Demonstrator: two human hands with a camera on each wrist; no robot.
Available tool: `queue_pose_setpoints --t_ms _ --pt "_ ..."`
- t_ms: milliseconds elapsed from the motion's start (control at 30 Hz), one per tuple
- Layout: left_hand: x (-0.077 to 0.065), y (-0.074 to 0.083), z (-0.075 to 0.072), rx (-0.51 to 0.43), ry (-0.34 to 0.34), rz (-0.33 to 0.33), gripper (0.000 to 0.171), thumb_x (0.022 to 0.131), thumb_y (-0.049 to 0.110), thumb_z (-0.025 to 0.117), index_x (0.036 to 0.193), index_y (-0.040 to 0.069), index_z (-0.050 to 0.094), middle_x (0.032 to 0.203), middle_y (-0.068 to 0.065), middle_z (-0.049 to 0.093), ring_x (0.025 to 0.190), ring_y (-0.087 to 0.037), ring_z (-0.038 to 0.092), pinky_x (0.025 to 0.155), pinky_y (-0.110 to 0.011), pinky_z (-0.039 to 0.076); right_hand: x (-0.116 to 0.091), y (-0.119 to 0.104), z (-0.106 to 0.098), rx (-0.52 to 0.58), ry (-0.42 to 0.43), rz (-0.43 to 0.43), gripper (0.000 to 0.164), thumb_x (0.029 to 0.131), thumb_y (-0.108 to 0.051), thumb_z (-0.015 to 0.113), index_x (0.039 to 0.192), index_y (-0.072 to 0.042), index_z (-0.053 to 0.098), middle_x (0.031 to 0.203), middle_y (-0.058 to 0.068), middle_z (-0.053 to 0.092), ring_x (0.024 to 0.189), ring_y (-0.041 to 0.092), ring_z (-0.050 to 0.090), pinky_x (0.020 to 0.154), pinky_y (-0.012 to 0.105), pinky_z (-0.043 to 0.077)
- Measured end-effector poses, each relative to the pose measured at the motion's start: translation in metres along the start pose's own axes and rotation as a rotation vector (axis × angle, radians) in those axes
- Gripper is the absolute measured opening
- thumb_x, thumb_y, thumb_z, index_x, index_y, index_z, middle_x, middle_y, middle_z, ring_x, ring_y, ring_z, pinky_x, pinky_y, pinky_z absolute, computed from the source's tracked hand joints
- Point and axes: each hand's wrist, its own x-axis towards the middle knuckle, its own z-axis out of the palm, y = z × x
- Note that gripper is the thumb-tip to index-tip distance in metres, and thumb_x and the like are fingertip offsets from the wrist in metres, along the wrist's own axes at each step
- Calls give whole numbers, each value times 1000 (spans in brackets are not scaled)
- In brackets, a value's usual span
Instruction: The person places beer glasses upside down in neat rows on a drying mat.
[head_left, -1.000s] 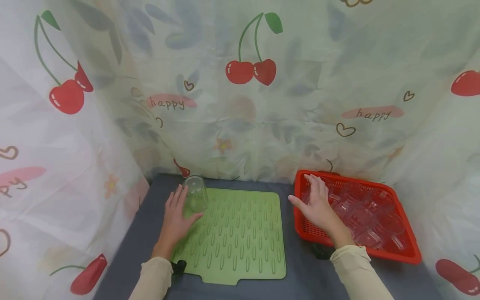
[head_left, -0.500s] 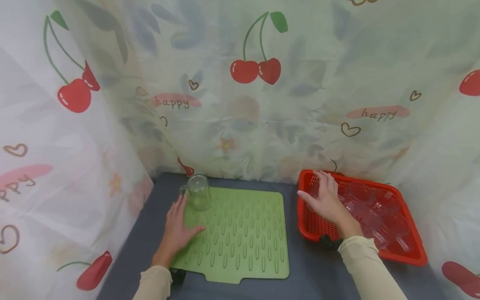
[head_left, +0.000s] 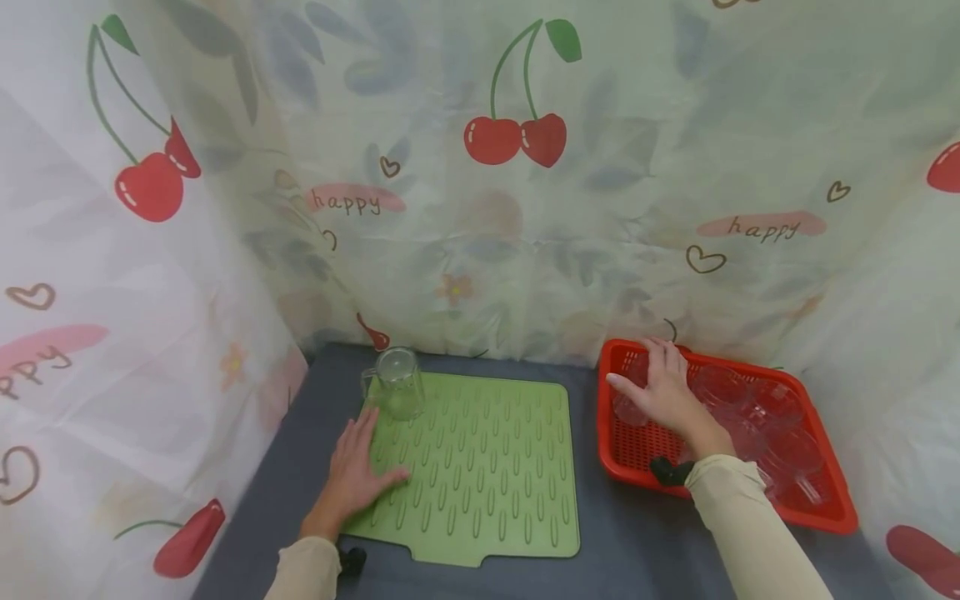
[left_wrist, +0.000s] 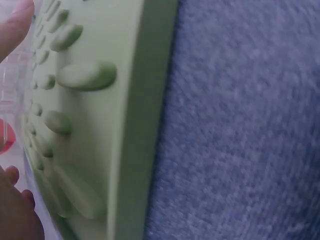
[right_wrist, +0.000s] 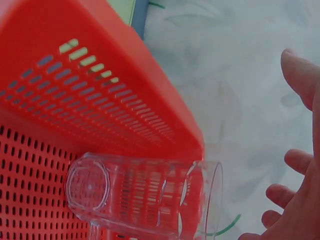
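A clear glass mug (head_left: 400, 387) stands upside down on the back left corner of the green ridged mat (head_left: 480, 467), its handle pointing left. Just in front of it, my left hand (head_left: 356, 467) is spread over the mat's left edge and holds nothing. My right hand (head_left: 663, 392) is over the back left part of the red basket (head_left: 611, 462), thumb apart from the fingers. Below that hand a clear glass (right_wrist: 145, 192) lies in the basket, its rim towards the fingers (right_wrist: 280, 195), with a gap between them in the right wrist view.
Several more clear glass mugs (head_left: 791, 446) fill the middle and right of the basket. Mat and basket share a dark grey tabletop (head_left: 588, 533), with a strip of it between them. A cherry-printed curtain (head_left: 480, 267) encloses the back and both sides.
My left hand has drawn back towards the front, away from the upside-down mug. My right hand has shifted a little further right over the basket. The head view has shifted slightly.
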Motion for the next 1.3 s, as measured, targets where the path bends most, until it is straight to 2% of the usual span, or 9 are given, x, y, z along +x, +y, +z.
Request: queue_pose_setpoints --t_ms 533,767,900,1100,1300 --pt "-3 -14 1 58 -101 -58 122 73 71 79 165 20 17 170 -17 20 155 -53 12 120 -76 13 18 28 10 -20 -39 49 100 93 -59 64 159 -4 13 158 30 15 145 54 11 110 78 31" --pt "-1 -15 -1 74 -174 -69 119 73 74 76 165 20 21 171 -14 18 156 -52 6 121 -76 9 22 37 13 -27 -80 104 103 94 -58 64 161 -6 7 163 33 8 146 57 5 110 81 27" --pt "1 -15 0 88 -206 -64 117 74 75 75 164 20 24 172 -15 15 156 -53 5 121 -76 8 23 40 14 -22 -111 138 105 93 -58 65 162 -5 6 163 33 6 146 59 6 108 82 29" --pt "2 -14 -1 84 -240 -75 112 74 72 76 162 19 31 172 -16 14 157 -52 2 121 -75 6 26 41 16 -23 -135 148 106 91 -62 65 162 -6 9 162 33 6 144 61 10 106 81 33" --pt "5 -14 -2 77 -272 -81 112 76 73 74 163 21 28 173 -15 10 157 -50 -3 122 -73 2 28 44 16 4 -160 173 104 92 -51 71 163 -9 7 159 34 6 139 64 18 102 80 38"
